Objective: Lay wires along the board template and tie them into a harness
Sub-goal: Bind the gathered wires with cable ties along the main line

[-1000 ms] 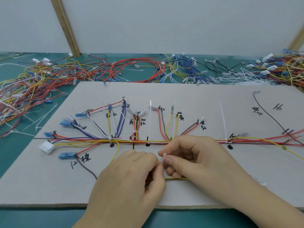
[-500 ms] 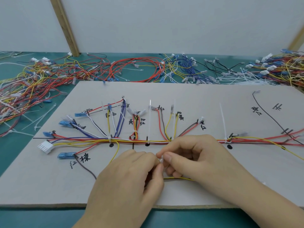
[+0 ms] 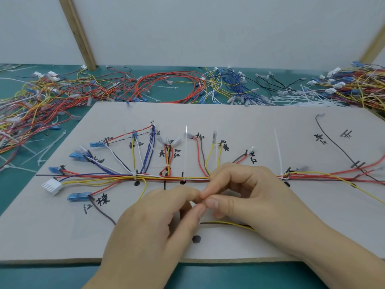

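The harness trunk [image 3: 173, 178] of red, yellow, white and blue wires ran left to right across the board [image 3: 239, 119], just beyond the pinch. Left hand [image 3: 154, 222] and right hand [image 3: 245, 192] met fingertip to fingertip, closed; what they pinched could not be made out.

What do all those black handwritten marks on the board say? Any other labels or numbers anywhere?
All of the writing is black marker on the board.
"红" and "棕", beside the nearest blue connector.
"黄" and "红", either side of the red-yellow loop.
"黄", right of the yellow wire pair.
"棕红", by the short red-brown branch.
The other marks, upper left and far right, are too smeared or distorted to read.
No printed labels or numbers show.
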The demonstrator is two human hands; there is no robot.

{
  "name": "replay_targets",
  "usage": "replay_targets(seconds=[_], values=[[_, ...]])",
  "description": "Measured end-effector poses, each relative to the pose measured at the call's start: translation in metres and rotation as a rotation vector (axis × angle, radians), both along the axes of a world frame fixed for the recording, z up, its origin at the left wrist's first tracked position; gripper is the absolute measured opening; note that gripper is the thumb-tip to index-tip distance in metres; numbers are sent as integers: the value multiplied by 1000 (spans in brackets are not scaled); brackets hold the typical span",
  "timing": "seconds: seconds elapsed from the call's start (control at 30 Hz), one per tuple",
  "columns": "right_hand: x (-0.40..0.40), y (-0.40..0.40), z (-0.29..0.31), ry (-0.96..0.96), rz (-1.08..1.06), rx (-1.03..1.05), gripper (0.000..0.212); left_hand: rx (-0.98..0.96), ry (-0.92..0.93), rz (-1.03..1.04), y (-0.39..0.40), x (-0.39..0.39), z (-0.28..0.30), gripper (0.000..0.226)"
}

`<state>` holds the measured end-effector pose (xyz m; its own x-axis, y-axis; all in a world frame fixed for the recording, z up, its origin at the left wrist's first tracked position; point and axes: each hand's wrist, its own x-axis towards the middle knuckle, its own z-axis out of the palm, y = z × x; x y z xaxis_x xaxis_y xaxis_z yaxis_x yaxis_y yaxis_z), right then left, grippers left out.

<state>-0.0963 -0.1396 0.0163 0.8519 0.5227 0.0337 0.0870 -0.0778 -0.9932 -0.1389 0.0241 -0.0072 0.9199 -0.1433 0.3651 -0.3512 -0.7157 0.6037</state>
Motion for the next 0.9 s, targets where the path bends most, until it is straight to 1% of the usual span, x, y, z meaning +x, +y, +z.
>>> replay_targets(seconds=[0.27, 0.47, 0.57, 0.67, 0.77, 0.9], values=[[1, -1, -2, -86, -14, -19, 9, -102, 61, -40, 4, 1, 5, 19], [1, 0, -5, -118, -11, -34, 9, -193, 106, -51, 3, 2, 8, 24], [0, 2, -4, -70, -4, -11, 12, -164, 114, -66, 3, 2, 8, 28], [-1, 2, -3, 13, -57, 49, 11, -95, 113, -80, 2, 2, 7, 30], [-2, 2, -3, 28, -75, 61, 10, -52, 110, -80, 2, 2, 8, 30], [-2, 3, -3, 38, -96, 95, 13, 2, 95, -102, 2, 3, 8, 31]])
